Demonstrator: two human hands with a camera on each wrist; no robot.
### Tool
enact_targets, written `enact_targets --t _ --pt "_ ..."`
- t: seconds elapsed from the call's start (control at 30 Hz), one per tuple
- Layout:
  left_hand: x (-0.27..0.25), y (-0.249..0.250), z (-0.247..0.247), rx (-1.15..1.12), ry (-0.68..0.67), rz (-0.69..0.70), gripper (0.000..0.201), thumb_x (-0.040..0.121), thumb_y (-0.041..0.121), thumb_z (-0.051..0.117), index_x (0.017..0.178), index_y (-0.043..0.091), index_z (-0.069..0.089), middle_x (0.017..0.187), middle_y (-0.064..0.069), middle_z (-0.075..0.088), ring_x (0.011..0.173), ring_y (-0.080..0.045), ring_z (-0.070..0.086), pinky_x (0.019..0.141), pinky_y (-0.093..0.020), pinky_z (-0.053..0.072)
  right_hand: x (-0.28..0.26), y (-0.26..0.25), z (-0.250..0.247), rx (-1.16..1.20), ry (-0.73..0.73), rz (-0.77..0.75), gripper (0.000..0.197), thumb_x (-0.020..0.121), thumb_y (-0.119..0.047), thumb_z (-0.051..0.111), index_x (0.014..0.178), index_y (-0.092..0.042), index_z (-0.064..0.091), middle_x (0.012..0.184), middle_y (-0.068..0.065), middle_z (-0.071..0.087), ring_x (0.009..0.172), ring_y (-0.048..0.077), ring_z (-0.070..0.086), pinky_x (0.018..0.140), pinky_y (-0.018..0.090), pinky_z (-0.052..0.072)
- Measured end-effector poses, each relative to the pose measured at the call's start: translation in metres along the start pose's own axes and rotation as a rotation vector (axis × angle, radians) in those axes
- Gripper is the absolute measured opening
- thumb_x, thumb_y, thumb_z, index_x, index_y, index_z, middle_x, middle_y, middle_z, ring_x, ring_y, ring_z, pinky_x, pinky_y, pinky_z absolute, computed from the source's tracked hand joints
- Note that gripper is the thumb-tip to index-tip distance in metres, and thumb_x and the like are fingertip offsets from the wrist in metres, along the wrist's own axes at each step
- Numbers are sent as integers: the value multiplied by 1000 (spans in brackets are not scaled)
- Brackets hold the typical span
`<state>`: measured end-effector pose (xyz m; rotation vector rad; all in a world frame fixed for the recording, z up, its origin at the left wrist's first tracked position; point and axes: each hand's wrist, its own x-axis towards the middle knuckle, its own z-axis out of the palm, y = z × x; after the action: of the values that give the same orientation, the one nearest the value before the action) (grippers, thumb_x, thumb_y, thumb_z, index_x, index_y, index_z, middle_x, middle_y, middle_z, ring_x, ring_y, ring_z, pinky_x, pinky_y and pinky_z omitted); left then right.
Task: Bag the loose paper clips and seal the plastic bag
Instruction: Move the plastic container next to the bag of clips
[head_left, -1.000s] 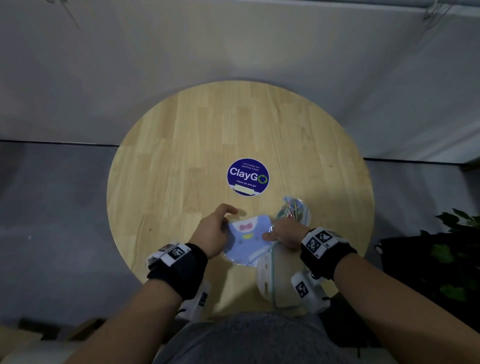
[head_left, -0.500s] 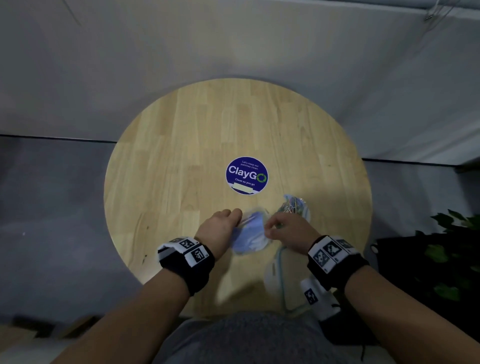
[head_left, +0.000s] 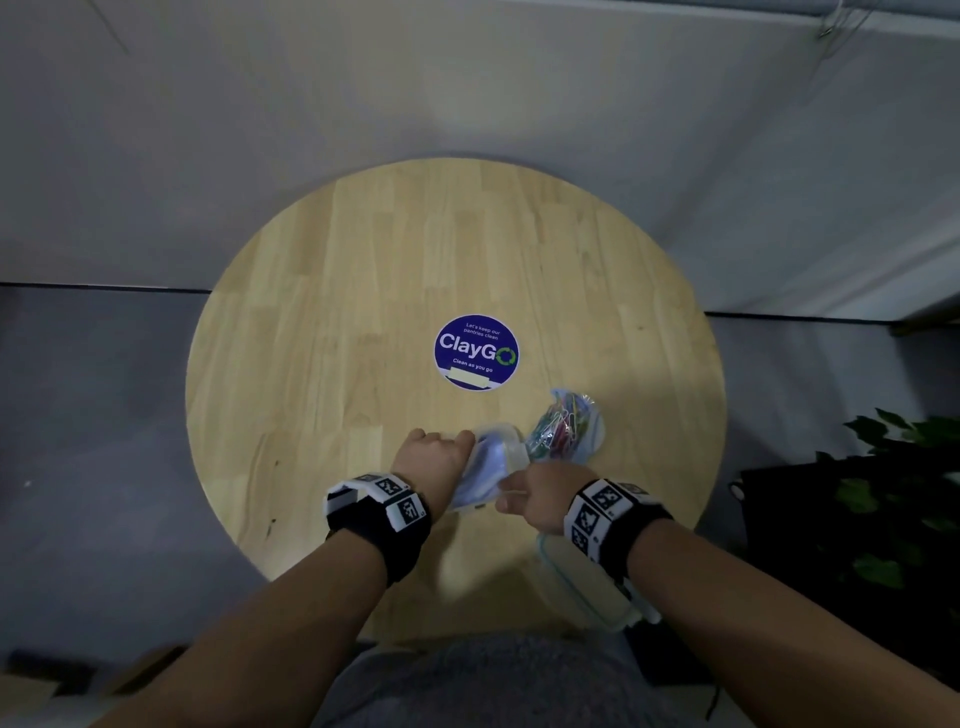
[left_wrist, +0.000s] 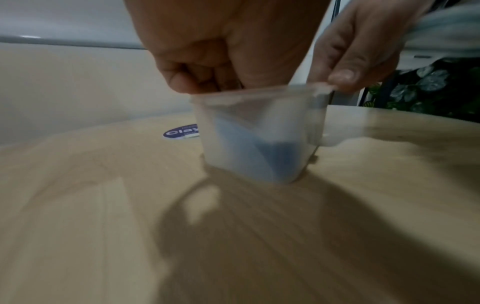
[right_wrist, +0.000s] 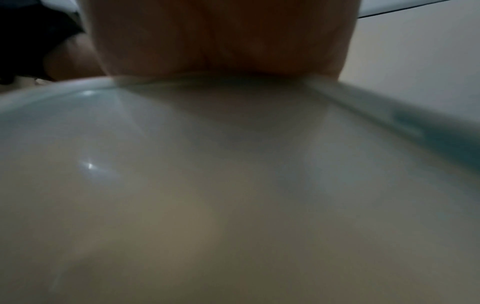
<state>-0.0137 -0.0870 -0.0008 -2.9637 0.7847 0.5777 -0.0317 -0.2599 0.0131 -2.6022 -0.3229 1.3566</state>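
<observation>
A small clear plastic bag (head_left: 485, 470) with a blue print stands upright on the round wooden table (head_left: 363, 291). My left hand (head_left: 436, 457) pinches the left side of its top edge and my right hand (head_left: 540, 493) pinches the right side. In the left wrist view the bag (left_wrist: 259, 139) hangs from my left hand (left_wrist: 207, 67) and right hand (left_wrist: 358, 51), its bottom touching the wood. Coloured paper clips (head_left: 563, 426) lie in a heap just right of the bag, apart from both hands. The right wrist view shows only my palm (right_wrist: 221, 37).
The clips rest on a clear plastic piece (head_left: 595, 441). A clear container with a bluish rim (head_left: 582, 587) sits under my right forearm at the near table edge and fills the right wrist view (right_wrist: 233, 164). A blue ClayGo sticker (head_left: 477, 352) marks the table's middle. A plant (head_left: 904, 499) stands right.
The bag lay flat under both hands a second ago. It now stands upright, lifted by its top edge, and both hands have drawn closer to me.
</observation>
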Motion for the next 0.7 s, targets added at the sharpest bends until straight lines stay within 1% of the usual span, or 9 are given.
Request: enact_targets --t 0.07,0.1,0.2,0.27,0.33,0.4,0.5,0.6,0.7 --pt "0 3 -1 -19 -52 -38 34 62 24 77 90 15 60 67 -3 67 58 -23 65 61 -26 43 -2 -1 -3 79 9 -8 46 92 -54 40 119 -23 59 126 7 60 114 26 55 97 37 42" --pt "-1 2 -2 -30 -25 -50 34 62 21 77 89 14 60 71 -3 66 59 -24 64 60 -28 43 -5 -1 -6 180 28 -29 45 93 -53 39 112 -19 62 116 8 64 106 25 58 92 35 44" --pt "-5 -1 5 -40 -35 -45 39 32 15 86 60 17 58 56 -1 56 42 -22 54 47 -25 39 -10 7 -14 800 117 41 46 92 -56 39 81 -21 66 82 1 62 75 14 56 70 23 42" --pt "-5 -4 15 -41 -27 -67 36 34 21 86 57 18 59 61 -2 55 51 -24 54 49 -29 39 -3 22 -16 1197 171 153 71 79 -79 30 84 -23 73 97 2 66 89 16 60 84 29 48" --pt "-10 -3 10 -45 -31 -94 30 45 27 85 63 18 63 71 -5 56 62 -27 56 52 -32 41 4 30 -16 1495 197 193 86 55 -96 31 97 -33 71 113 8 67 104 28 62 96 48 49" --pt "-11 -2 4 -176 -58 -134 23 68 21 73 89 16 67 92 -8 57 82 -30 59 64 -36 47 15 33 -13 1698 249 238 90 37 -99 42 108 -49 61 123 6 63 110 31 61 96 59 46" --pt "-12 -8 4 -329 -65 -180 25 83 18 56 108 15 62 107 -6 54 93 -29 61 74 -33 46 28 24 -8 1630 287 331 100 32 -95 52 107 -30 62 110 3 66 103 27 63 95 51 50" --pt "-16 -15 -1 -383 15 -116 15 82 15 55 92 9 65 97 -11 60 85 -30 62 71 -31 45 31 11 0 1295 444 322 59 64 -72 64 81 -16 63 93 5 67 87 23 63 78 31 50" --pt "-24 -22 4 -497 172 -105 8 69 12 60 68 7 65 70 -12 63 61 -29 62 56 -23 41 35 7 9 1155 570 248 34 80 -44 67 86 -11 60 88 4 60 82 22 56 61 24 40"
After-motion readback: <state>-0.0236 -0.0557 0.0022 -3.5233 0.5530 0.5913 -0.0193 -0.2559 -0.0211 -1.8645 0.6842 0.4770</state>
